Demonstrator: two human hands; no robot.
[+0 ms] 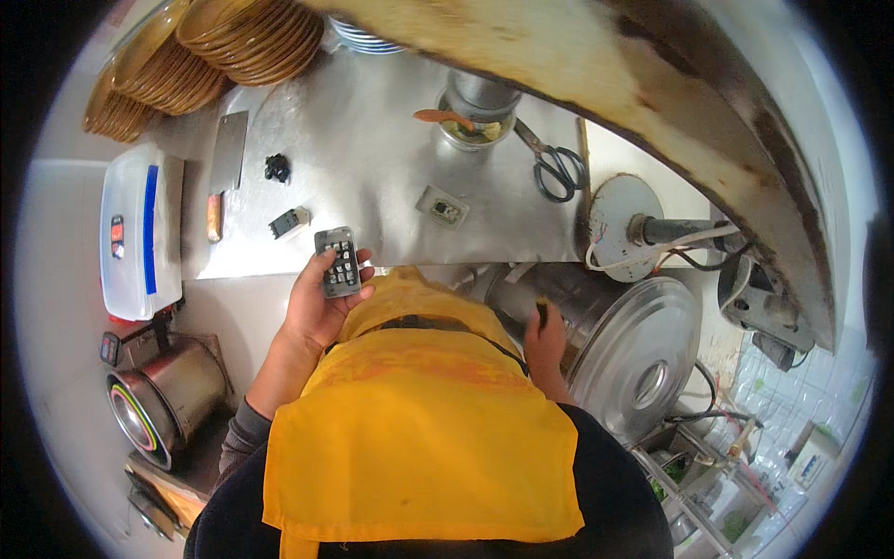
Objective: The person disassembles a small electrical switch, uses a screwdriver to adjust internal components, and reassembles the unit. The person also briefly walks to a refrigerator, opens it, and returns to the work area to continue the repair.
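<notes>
My left hand [318,297] holds a grey plastic housing [338,262] with rows of small whitish pieces set inside it. The thumb rests on its left edge. Low on the right, beside a large metal pot, my right hand [547,342] is closed around a small dark object [543,314], too blurred to name. On the steel tabletop [335,119] lie a clump of small black pieces [277,168] and a dark block-shaped part [285,223] with a pale side. Farther right lies a shallow translucent plastic piece [445,207] with a small dark part in it.
A cleaver [229,154] lies at the left, near a lidded plastic box [133,230]. Stacked brown bowls [251,42] stand behind. Scissors [555,168] lie beside a food bowl [475,136]. A large pot lid [639,363] and a rusty overhead hood [628,70] occupy the right.
</notes>
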